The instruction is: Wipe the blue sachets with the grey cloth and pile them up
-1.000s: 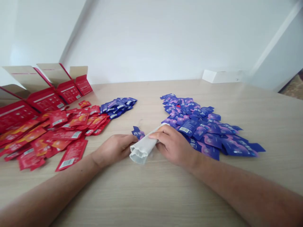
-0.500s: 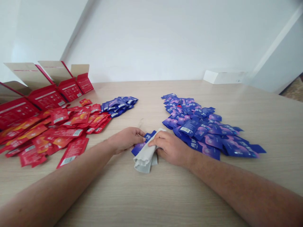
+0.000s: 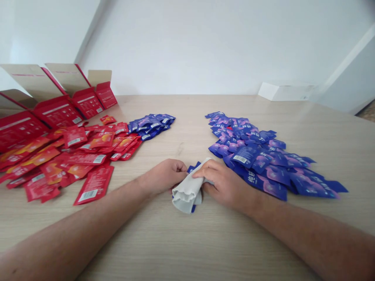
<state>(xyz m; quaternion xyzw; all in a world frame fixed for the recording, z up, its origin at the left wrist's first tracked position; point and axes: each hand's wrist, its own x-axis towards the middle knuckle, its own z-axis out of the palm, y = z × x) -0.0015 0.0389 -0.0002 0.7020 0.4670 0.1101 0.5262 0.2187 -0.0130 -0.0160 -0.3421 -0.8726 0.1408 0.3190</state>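
Note:
A blue sachet lies mostly covered by a folded white cloth. Only its top edge and a bottom corner show. My left hand is closed at the sachet's left edge, its thumb near the cloth and the other fingers partly hidden. From the right, my right hand pinches the cloth and presses it over the sachet's face. Just beyond my right hand spreads a heap of blue and purple sachets, with a smaller pile of blue sachets farther off to the left.
Red and orange sachets are heaped on the left side of the wooden table. Behind them several red cartons stand with their flaps up. A white box sits by the wall at the back right.
The cloth, in my right hand, has moved left across the sachet and hides most of it now. My left hand's grip has shifted slightly. The whole view has shifted a little.

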